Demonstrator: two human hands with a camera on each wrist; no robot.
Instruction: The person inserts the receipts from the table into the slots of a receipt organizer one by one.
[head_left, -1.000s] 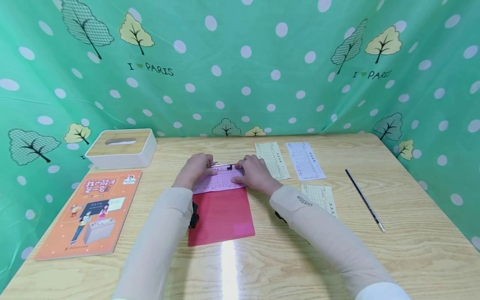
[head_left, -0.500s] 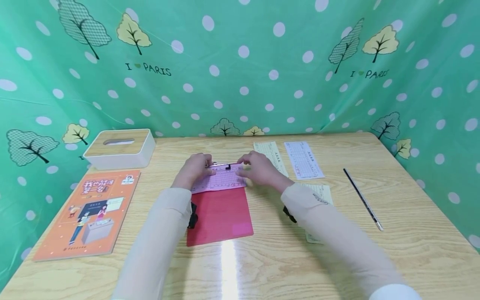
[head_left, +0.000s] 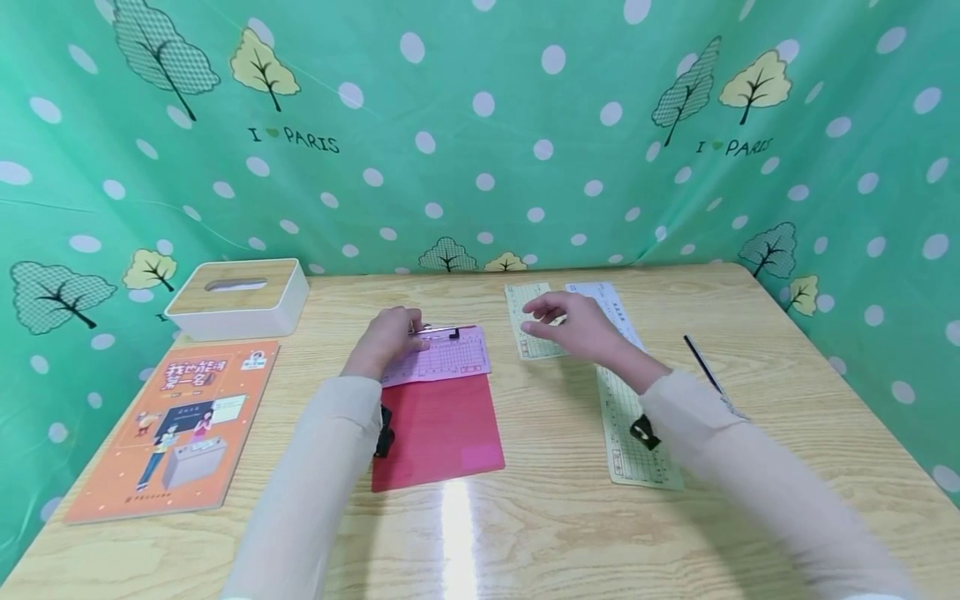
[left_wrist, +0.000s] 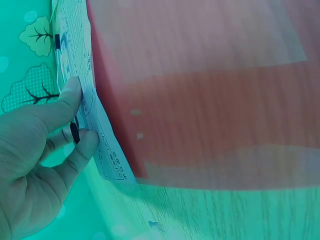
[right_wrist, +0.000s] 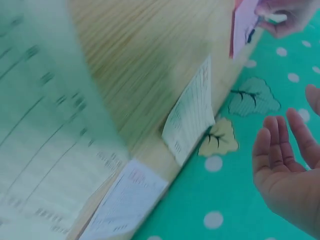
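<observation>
At the top of a red clip folder (head_left: 438, 437) lies a pink form slip (head_left: 450, 358) under the folder's metal clip (head_left: 442, 332). My left hand (head_left: 384, 340) pinches the folder's top edge by the clip; in the left wrist view its thumb (left_wrist: 71, 95) rests at the slip's edge. My right hand (head_left: 581, 329) is raised over the paper slips to the right, fingers loosely bent and holding nothing. Nearest it are a pale green slip (head_left: 527, 312) at the back and a lavender slip (head_left: 603, 293), which the hand partly hides.
Another pale green slip (head_left: 637, 454) lies in front, partly under the right forearm. A dark pencil (head_left: 703, 362) is at the right, half hidden by the sleeve. An orange book (head_left: 176, 433) and a tissue box (head_left: 240, 300) stand at the left. A green curtain (head_left: 480, 150) hangs behind.
My right hand has let go of the folder's top right corner and moved right, over the slips. My left hand keeps its place at the clip.
</observation>
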